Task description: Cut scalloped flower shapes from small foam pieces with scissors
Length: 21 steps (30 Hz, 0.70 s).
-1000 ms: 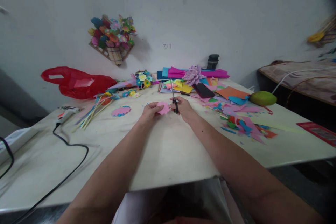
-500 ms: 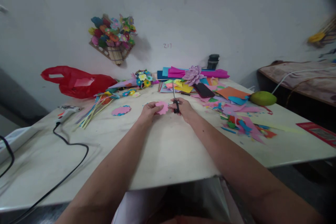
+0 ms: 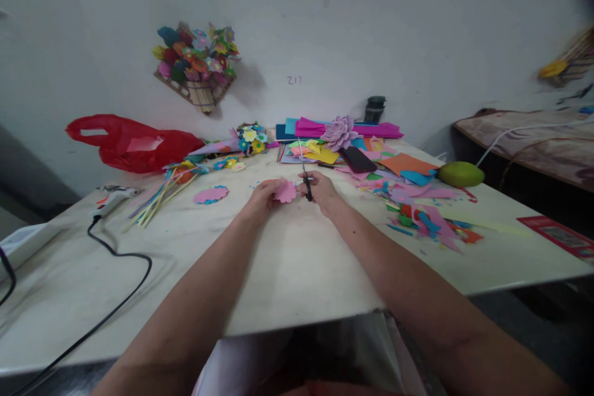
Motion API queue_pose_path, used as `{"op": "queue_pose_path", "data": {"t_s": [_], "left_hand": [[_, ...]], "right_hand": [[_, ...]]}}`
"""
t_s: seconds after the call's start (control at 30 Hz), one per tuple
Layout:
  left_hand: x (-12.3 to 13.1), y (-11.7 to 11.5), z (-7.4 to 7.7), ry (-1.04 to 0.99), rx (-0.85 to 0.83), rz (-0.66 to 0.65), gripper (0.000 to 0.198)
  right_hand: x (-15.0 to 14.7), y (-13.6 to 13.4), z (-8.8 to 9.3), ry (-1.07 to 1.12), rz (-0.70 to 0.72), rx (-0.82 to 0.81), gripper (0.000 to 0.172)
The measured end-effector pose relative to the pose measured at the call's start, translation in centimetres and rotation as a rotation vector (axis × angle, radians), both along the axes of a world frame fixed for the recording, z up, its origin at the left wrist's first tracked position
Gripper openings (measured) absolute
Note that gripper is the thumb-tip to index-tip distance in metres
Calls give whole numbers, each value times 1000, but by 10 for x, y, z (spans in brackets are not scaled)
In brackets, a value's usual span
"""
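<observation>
Between the fingers of my left hand (image 3: 263,197) is a pink paper piece with a scalloped edge (image 3: 285,192), held above the middle of the table. My right hand (image 3: 321,189) grips a pair of scissors (image 3: 307,185) by its black handles, the blades pointing away from me. A small gap separates the scissors from the paper piece. To the left of my left hand, a pink scalloped round with a blue scalloped edge beneath it (image 3: 211,195) lies flat on the table.
Paper scraps (image 3: 431,223), a phone (image 3: 357,159) and a green mango-like fruit (image 3: 461,174) lie to the right. On the left are a red plastic bag (image 3: 134,151), a glue gun (image 3: 114,199) with its cord, and a power strip (image 3: 28,247). A purple paper flower (image 3: 341,132) sits at the back.
My left hand has turned the pink paper piece slightly, covering more of its left side. The scissors have tilted a little to the left. The whole view has shifted slightly.
</observation>
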<state>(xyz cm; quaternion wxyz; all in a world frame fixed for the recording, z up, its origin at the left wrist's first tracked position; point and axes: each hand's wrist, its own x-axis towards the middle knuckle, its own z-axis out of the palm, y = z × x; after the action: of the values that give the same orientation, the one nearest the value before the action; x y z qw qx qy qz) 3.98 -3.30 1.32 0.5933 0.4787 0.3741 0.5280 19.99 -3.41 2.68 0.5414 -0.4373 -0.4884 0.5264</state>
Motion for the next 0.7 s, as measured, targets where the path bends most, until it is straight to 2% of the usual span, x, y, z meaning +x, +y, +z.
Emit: {"op": "queue_pose_path", "data": {"t_s": [0.1, 0.3, 0.43, 0.7], "left_hand": [[0, -1, -1, 48, 17, -22, 30], [-1, 2, -3, -20, 45, 103, 28], [-3, 2, -1, -79, 71, 138, 29], [-6, -2, 6, -6, 117, 107, 36]], "right_hand": [[-1, 0, 0, 1, -4, 0, 39], [-2, -2, -1, -7, 33, 7, 38], [-1, -3, -1, -22, 85, -31, 37], [9, 0, -5, -99, 294, -42, 28]]}}
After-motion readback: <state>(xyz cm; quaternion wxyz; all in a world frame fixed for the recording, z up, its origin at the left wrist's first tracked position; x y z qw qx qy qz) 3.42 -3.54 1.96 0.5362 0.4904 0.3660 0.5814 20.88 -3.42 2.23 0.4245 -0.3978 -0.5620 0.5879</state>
